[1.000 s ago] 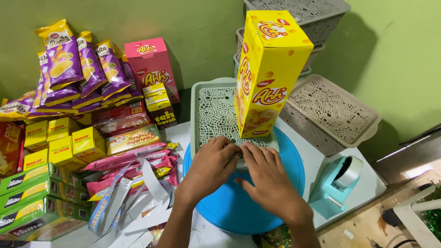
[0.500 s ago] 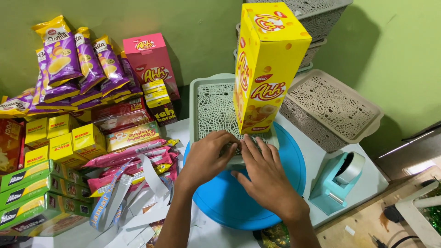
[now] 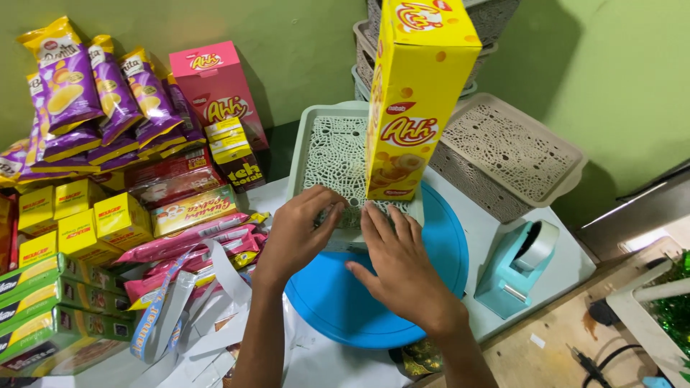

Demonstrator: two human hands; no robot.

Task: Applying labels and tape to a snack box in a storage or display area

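A tall yellow snack box (image 3: 413,93) stands upright on a pale green perforated basket (image 3: 327,147), which rests on a round blue lid (image 3: 374,302). My left hand (image 3: 295,233) and my right hand (image 3: 399,269) press side by side on the basket's near edge, just below the box. Their fingers lie flat and close together. Whether something small lies under the fingertips is hidden.
A teal tape dispenser (image 3: 514,266) sits right of the blue lid. A beige perforated basket (image 3: 514,154) stands behind it, with more stacked baskets (image 3: 496,18) at the back. Purple chip bags (image 3: 79,93), a pink box (image 3: 212,90), yellow cartons (image 3: 93,219) and pink packets (image 3: 180,248) crowd the left.
The camera has moved closer and lower. Both hands stay at the basket's near edge, and my right hand's fingers have shifted slightly forward beneath the yellow box.
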